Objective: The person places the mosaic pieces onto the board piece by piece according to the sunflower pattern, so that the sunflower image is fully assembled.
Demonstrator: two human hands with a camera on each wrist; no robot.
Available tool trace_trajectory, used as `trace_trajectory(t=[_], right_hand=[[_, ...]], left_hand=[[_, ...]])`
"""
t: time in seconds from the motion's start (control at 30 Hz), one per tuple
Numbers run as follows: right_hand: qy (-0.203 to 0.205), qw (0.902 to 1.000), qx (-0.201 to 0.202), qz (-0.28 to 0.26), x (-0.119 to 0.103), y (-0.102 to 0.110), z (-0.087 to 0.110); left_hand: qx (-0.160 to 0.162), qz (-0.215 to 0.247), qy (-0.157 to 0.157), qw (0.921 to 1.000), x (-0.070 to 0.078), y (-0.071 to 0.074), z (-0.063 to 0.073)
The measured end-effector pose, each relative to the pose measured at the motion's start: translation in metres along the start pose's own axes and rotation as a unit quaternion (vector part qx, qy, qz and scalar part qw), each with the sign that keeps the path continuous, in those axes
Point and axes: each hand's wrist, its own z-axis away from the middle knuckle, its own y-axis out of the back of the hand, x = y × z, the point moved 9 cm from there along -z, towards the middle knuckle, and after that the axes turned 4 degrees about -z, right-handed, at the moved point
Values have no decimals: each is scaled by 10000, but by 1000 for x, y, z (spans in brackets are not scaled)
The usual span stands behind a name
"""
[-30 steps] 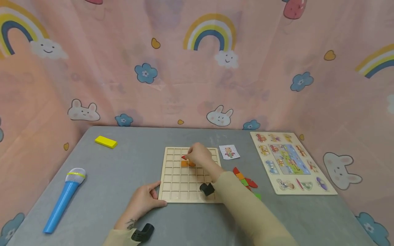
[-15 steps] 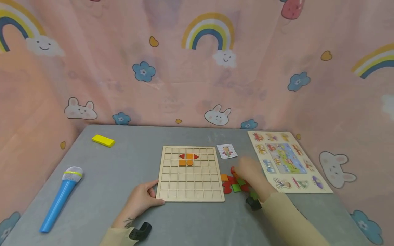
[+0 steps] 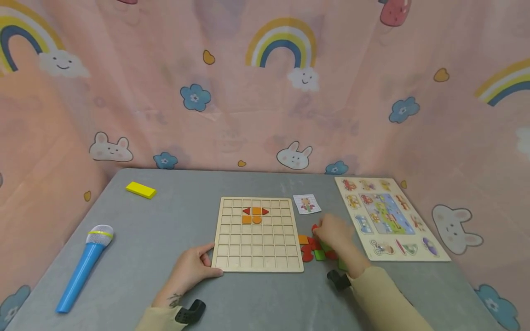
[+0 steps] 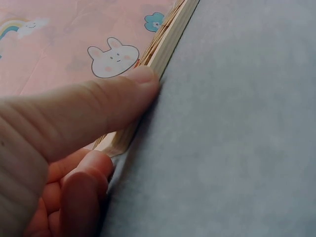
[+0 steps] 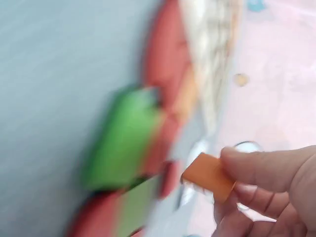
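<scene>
A light wooden grid board [image 3: 258,250] lies mid-table in the head view. My left hand [image 3: 188,271] holds its near left corner, thumb on the front edge and fingers along the side. Set in its upper cells are orange squares [image 3: 246,219], an orange round piece [image 3: 256,219] and two red triangles [image 3: 265,212]. My right hand [image 3: 337,232] is over the loose pieces right of the board. Thumb and fingers pinch an orange block [image 5: 210,175], seen in the right wrist view. Red pieces [image 3: 307,253] and green pieces [image 3: 319,255] lie below, partly hidden by this hand.
A small pattern card [image 3: 307,204] lies beyond the board's right side. Farther right is a picture puzzle board [image 3: 360,239]. A blue toy microphone [image 3: 83,271] and a yellow block [image 3: 141,190] are on the left. Pink patterned cloth [image 3: 232,133] hangs behind the table.
From the upper part of the grid my right hand has moved right to the loose pieces and picked up an orange block. A red triangle stays on the board. My left hand keeps its place.
</scene>
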Motion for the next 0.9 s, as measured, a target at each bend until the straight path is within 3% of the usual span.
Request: trace_trajectory(t=[0.1, 0.23, 0.4, 0.6, 0.73, 0.9], right_hand=[[217, 9965, -57, -811, -20, 4, -3], [481, 9844, -152, -1683, -54, -3, -13], [543, 9725, -406, -2230, -86, -25, -25], [845, 9794, -358, -1797, -107, -41, -35], [862, 9869, -316, -1328, -112, -46, -38], [888, 9882, -420, -1174, -113, -49, -38]], left_hand=[[8, -15, -24, 10000, 0, -1, 0], [16, -42, -36, 10000, 0, -1, 0], [2, -1, 9, 10000, 0, 0, 1], [-10, 1, 39, 10000, 0, 0, 2], [-21, 19, 27, 10000, 0, -1, 2], [-9, -7, -6, 10000, 0, -1, 1]])
